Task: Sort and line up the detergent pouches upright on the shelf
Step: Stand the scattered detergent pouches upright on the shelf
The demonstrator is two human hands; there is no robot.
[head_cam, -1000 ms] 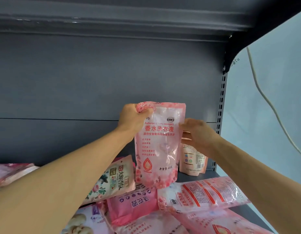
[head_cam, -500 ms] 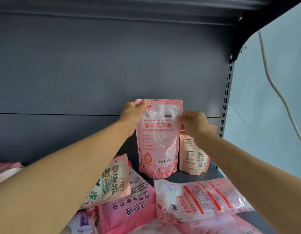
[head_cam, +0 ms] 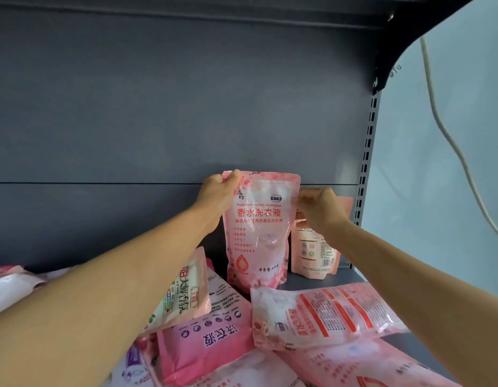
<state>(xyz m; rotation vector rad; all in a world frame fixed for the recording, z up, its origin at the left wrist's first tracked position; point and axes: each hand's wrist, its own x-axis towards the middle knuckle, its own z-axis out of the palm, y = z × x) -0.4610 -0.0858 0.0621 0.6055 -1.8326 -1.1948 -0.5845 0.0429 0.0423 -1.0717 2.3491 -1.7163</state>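
Observation:
A pink flowered detergent pouch (head_cam: 259,233) stands upright at the back of the grey shelf (head_cam: 320,277), close to the back panel. My left hand (head_cam: 217,195) grips its top left corner. My right hand (head_cam: 317,205) pinches its upper right edge. Just to its right a second pink pouch (head_cam: 315,252) stands upright with its back label facing me, partly hidden by my right wrist.
Several pouches lie flat in a heap in front: a pale pink one (head_cam: 320,314), a deep pink one (head_cam: 211,342), a cream one (head_cam: 181,297) under my left forearm. More lie at far left (head_cam: 8,286). The perforated upright (head_cam: 365,174) bounds the shelf on the right.
The pouch has moved back and down from mid-air and now stands on the shelf beside the other upright pouch. Both hands stayed on its top corners.

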